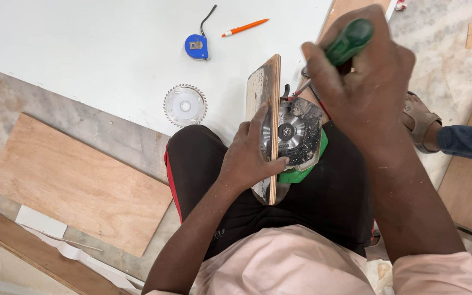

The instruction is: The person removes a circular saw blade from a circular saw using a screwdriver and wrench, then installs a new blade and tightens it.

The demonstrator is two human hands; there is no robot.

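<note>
Both hands grip: left hand (249, 158) clasps saw's base-plate (267, 104) edge, right hand (364, 82) screwdriver (345, 43).

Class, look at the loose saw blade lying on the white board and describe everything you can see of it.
The loose saw blade is a round, silvery metal disc with small pointed teeth all round its rim and a paler centre with a small hole. It lies flat on the white board, near that board's front edge, below the blue tape measure. Nothing touches it but the board; the left hand is apart from it.
</note>
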